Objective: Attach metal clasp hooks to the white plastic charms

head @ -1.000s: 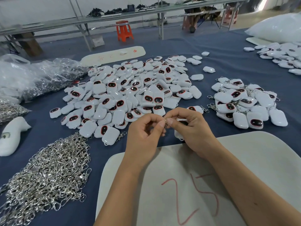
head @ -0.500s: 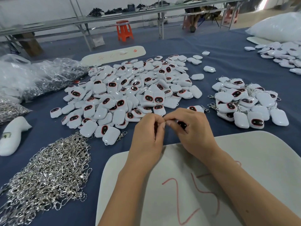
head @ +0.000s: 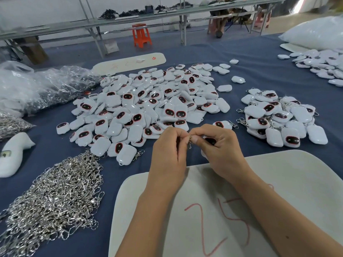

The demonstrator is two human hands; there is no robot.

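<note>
charm mostly hidden in right hand, clasp barely visible

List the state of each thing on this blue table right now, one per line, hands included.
Left hand: pinching the silver metal clasp hook.
Right hand: gripping a white plastic charm, pinching at the hook.
Big centre pile of white plastic charms: loose, mostly without hooks.
Smaller right pile of charms: hooks attached.
Heap of silver clasp hooks: loose, tangled.
White foam board marked 25: flat, under the forearms.
</note>
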